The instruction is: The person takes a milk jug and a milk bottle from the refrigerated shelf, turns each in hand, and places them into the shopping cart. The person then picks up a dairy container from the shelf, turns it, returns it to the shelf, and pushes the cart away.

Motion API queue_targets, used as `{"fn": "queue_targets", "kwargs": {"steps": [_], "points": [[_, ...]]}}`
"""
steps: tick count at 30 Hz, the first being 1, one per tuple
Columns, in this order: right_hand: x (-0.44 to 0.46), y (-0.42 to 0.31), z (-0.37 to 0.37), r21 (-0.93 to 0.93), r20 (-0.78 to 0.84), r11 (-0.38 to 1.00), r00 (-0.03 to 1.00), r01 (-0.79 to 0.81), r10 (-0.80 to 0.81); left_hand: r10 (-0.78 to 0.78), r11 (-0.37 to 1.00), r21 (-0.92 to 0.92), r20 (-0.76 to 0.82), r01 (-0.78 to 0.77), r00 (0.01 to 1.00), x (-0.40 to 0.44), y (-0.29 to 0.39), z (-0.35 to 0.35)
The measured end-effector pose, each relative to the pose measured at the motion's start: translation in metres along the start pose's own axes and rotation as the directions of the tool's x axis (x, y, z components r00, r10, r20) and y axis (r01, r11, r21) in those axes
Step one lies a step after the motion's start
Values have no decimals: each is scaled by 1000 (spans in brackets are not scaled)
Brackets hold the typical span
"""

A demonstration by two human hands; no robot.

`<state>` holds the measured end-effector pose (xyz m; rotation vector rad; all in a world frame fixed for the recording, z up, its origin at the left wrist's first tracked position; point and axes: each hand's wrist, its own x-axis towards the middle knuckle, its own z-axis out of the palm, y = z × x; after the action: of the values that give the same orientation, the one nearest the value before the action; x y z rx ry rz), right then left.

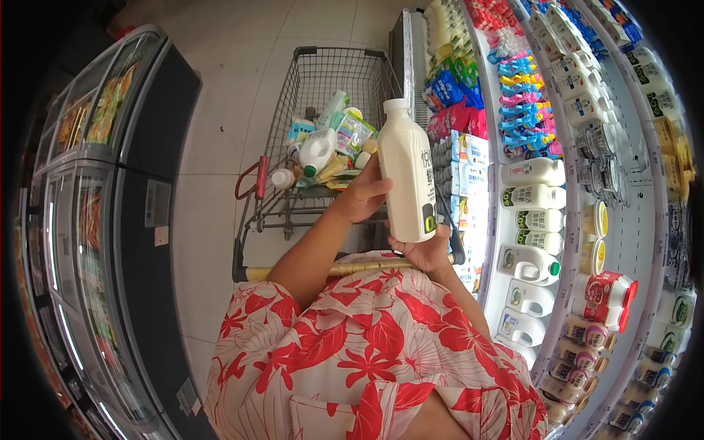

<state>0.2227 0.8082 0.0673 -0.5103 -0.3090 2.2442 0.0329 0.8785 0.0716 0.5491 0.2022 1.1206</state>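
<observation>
A white milk bottle with dark print and a green-and-black label patch stands nearly upright between my two hands, above the cart's handle. My left hand wraps round its side, the thumb lying across the front. Under its base, my right hand supports the bottle with curled fingers. Just beyond is the wire shopping cart, holding a white jug with a green cap, a clear green-tinted bottle and several packaged goods.
On the right, a lit dairy shelf carries several milk bottles, white jugs and a red-wrapped pack. Glass-topped freezers line the left. The cart's yellowish handle crosses in front of my body. Pale tiles cover the floor.
</observation>
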Motion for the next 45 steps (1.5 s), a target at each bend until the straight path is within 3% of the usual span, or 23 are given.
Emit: {"fn": "queue_targets", "kwargs": {"steps": [5,7,8,10,14,17,18,19,20,22,23,24,25,26,28,30,32,36,45], "points": [[1,3,-2,-58,36,998,999,-21,23,11,1000,-8,-27,-11,1000,1,-3,0],[3,8,5,-222,-231,963,952,150,-201,74,993,104,-114,-63,991,1,-2,-2],[5,11,11,-222,-230,964,952,149,-200,76,992,104,-114,-64,991,1,-2,-2],[7,15,21,-547,-187,794,885,266,-426,143,962,257,-192,-91,971,0,-4,0],[10,17,3,-613,-226,763,879,207,-420,160,923,379,-223,-65,962,0,-11,-4],[6,8,4,-479,-174,858,938,187,-301,179,947,304,-215,-108,960,1,-11,-7],[3,4,3,-480,-175,858,939,183,-298,118,977,202,-211,-75,970,1,-9,-13],[-1,1,0,-349,-167,930,969,115,-182,57,994,99,-199,-38,978,2,-7,-15],[-6,-1,-2,-212,-143,977,987,37,-68,56,995,98,-201,-37,978,3,-6,-16],[-10,-1,-16,-182,-136,983,990,15,-40,18,993,122,-129,-2,991,7,-4,-13],[-10,-2,-23,-24,-5,999,999,-46,46,19,993,117,-130,-3,991,9,-4,-10],[-11,-2,-30,126,137,984,985,-126,109,-36,997,66,-24,37,999,12,-3,-6],[-14,-2,-28,146,88,979,988,-139,127,-84,996,19,85,83,993,12,-4,-4],[-15,-3,-25,146,82,979,988,-141,130,-84,996,12,83,83,993,11,-7,-5],[-14,-3,-19,180,117,963,977,-200,181,-211,953,-163,243,255,947,8,-13,-8],[-7,-3,-16,161,201,964,963,-211,178,-228,948,-177,210,266,951,6,-10,-10],[-4,-3,-8,19,-17,989,989,-148,148,-230,954,-159,152,254,961,6,-10,-14],[1,0,-11,-98,-62,990,994,-97,91,-250,958,-118,97,260,963,6,-17,-21],[-3,4,-7,-139,13,988,998,-64,66,-290,947,-107,112,302,950,8,-14,-17]]}}
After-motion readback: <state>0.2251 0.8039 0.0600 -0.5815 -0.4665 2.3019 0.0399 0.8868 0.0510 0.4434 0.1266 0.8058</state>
